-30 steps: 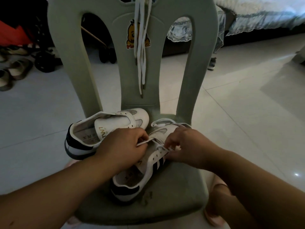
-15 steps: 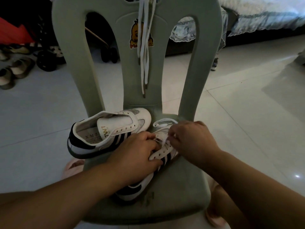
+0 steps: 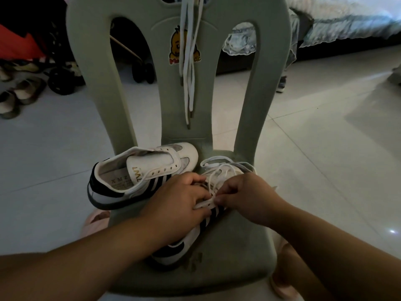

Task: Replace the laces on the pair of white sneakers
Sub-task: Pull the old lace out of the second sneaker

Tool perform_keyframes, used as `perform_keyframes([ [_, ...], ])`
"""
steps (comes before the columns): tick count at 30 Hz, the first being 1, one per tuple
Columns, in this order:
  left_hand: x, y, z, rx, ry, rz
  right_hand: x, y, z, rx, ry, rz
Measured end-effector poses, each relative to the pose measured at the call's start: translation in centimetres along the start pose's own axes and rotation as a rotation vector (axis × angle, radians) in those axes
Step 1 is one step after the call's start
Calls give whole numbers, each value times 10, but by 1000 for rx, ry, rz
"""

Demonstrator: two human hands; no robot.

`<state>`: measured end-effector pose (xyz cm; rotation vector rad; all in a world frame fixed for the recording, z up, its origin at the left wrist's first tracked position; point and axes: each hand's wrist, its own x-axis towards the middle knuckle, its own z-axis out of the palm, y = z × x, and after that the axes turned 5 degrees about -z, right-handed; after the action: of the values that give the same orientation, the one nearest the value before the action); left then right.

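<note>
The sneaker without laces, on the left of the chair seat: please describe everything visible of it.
The unlaced sneaker is white, seemingly leather, with a dark heel patch, dark side stripes and a greyish sole edge. Its eyelets are empty; the tongue bears gold letters, the insole printed letters. It lies on the chair seat, toe toward the backrest, heel over the seat's left edge, opening tipped toward the camera. The left hand is beside its stripes; contact cannot be judged.
</note>
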<state>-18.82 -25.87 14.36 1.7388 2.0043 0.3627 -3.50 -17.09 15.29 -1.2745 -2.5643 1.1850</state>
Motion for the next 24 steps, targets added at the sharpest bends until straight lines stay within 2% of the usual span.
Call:
perform_keyframes([
  [6, -1, -1, 2, -15, 19, 20, -2, -4, 8, -45, 92, -33],
  [11, -1, 0, 4, 4, 44, 28, 0, -9, -3, -406, 176, -126],
  [14, -2, -1, 4, 0, 51, 19, 3, -3, -19, -437, 237, -95],
  [18, -3, -1, 4, 4, 46, 30, 1, 4, -18, -328, 108, -254],
  [21, -3, 0, 3, 0, 52, 39, 0, 10, -10, -474, 24, -369],
  [24, -3, -1, 4, 0, 55, 44, -2, 14, -5, -602, 108, -451],
])
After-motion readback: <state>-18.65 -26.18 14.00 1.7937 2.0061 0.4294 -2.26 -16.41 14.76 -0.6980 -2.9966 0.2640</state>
